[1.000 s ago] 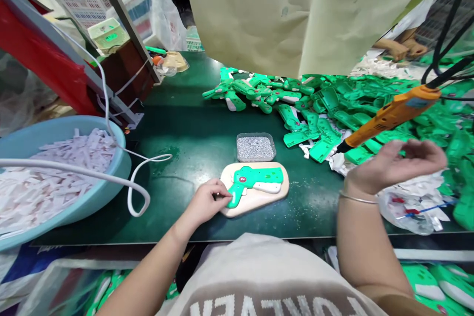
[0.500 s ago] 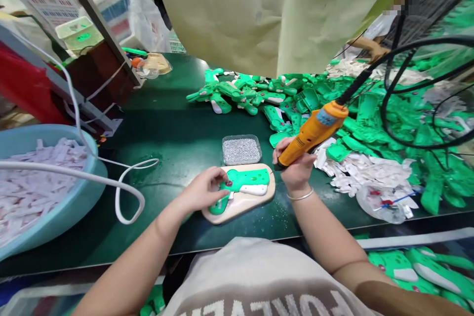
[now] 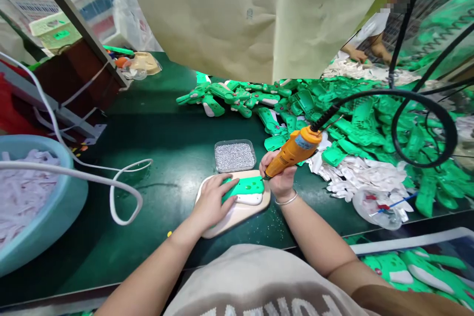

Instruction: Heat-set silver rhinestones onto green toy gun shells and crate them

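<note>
My right hand [image 3: 281, 181] is wrapped round an orange electric screwdriver [image 3: 294, 152], tilted, with its cord end up to the right. The tool's lower end is at the right end of a green and white plastic toy [image 3: 249, 187]. My left hand [image 3: 214, 202] lies over the toy's left part with thumb and fingers apart, holding it on a cream, rounded holder board [image 3: 237, 222]. The toy's left half is hidden under that hand. Just behind the board stands a clear tray of small silvery screws [image 3: 235, 156].
Green toy parts [image 3: 355, 113] and white pieces [image 3: 366, 175] are heaped at the right. A blue basin [image 3: 70, 207] of white pieces stands at the left, near a looped white cable [image 3: 128, 222]. A paper sheet [image 3: 222, 19] hangs ahead. A co-worker's hands [image 3: 359, 55] show behind.
My right hand has brought the screwdriver left and down to the toy's right end. My left hand has moved from pinching the toy's left part to lying across it.
</note>
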Motion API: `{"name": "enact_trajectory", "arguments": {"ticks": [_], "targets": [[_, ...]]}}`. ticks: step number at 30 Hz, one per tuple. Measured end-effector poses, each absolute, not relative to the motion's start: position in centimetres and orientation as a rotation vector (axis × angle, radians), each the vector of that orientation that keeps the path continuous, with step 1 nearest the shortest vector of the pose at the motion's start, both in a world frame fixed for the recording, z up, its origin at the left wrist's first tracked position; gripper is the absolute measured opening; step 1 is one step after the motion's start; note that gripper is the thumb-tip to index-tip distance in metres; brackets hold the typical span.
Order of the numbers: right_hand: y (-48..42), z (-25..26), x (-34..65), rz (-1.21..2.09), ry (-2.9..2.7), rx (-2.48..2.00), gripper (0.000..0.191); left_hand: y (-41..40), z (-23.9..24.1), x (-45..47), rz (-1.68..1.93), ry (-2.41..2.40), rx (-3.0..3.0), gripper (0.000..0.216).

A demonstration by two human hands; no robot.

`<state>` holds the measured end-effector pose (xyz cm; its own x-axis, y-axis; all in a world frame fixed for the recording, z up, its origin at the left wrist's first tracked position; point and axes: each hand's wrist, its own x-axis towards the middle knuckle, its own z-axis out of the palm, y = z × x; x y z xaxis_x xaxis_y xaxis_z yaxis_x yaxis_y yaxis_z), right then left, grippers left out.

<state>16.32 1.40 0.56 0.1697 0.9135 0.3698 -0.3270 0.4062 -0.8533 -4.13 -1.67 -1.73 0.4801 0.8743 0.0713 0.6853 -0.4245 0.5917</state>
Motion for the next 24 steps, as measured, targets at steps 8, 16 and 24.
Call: {"name": "enact_trajectory", "arguments": {"ticks": [8,16,24], "targets": [[-2.0,3.3,16.1,1.107,-1.118,-0.566,0.067,-1.6,-1.5,-3.9,0.497,1.295,2.21,0.042],[-3.5,1.0,15.1,1.116,-1.115,-0.589,0.061,-1.7,-1.5,-3.8,0.521,1.296,2.176,0.043],[-0.3,3.2,13.5,1.109,-1.119,-0.559,0.071,-1.7,-1.4,-3.7,0.504,1.295,2.146,0.051]]}}
